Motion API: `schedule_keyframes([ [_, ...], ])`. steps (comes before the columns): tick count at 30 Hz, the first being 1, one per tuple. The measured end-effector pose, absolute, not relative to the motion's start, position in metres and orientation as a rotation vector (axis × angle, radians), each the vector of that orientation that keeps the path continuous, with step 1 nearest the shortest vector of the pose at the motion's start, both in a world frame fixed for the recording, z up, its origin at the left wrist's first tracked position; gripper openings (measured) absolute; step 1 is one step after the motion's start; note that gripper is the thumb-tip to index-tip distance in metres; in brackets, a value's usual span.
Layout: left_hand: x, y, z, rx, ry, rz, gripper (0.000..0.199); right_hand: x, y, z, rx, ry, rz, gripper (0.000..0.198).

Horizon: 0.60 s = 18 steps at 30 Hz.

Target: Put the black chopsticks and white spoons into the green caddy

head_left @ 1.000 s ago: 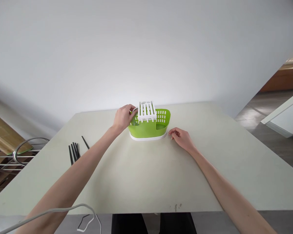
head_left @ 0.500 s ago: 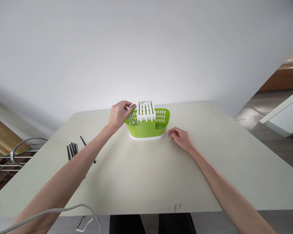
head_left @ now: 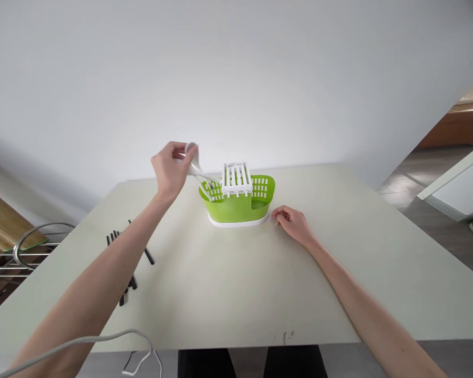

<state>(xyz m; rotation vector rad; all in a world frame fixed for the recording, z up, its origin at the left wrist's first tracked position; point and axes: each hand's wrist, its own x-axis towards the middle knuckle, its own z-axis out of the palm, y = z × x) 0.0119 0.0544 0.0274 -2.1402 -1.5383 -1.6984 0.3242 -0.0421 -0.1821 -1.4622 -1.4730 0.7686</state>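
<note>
My left hand (head_left: pixel 169 168) is closed on white spoons (head_left: pixel 192 152), raised above the left end of a green basket (head_left: pixel 232 209). Their handles slant down to the right, over and into that end; I cannot tell how many there are. The basket has slotted walls, a white base tray and a white slatted rack (head_left: pixel 237 178) across its middle. My right hand (head_left: pixel 294 223) rests on the table just right of the base, fingers loosely curled in, with nothing visible in them.
Several black chopsticks (head_left: pixel 150 256) lie on the pale table (head_left: pixel 236 294) at the left, partly behind my left forearm. A grey cable (head_left: pixel 82 340) crosses the lower left. A metal rack (head_left: pixel 19 252) with a wooden board stands beyond the left edge. A wall closes off the back.
My left hand has moved up and left from the basket, lifting the spoons with it. The right hand stays where it was.
</note>
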Motion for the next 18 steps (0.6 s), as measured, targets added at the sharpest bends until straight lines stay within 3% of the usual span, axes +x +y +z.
schedule_keyframes([
  [7, -0.031, 0.056, 0.052, -1.752, -1.790, -2.129, 0.030, 0.325, -0.043, -0.183, -1.455, -1.493, 0.748, 0.023],
  [12, -0.079, 0.042, 0.029, -1.472, -2.128, -2.360, 0.033, 0.325, -0.042, -0.185, -1.444, -1.488, 0.756, 0.022],
  [18, -0.123, 0.009, -0.018, -1.474, -2.575, -2.126, 0.032, 0.325, -0.043, -0.185, -1.457, -1.504, 0.757, 0.023],
])
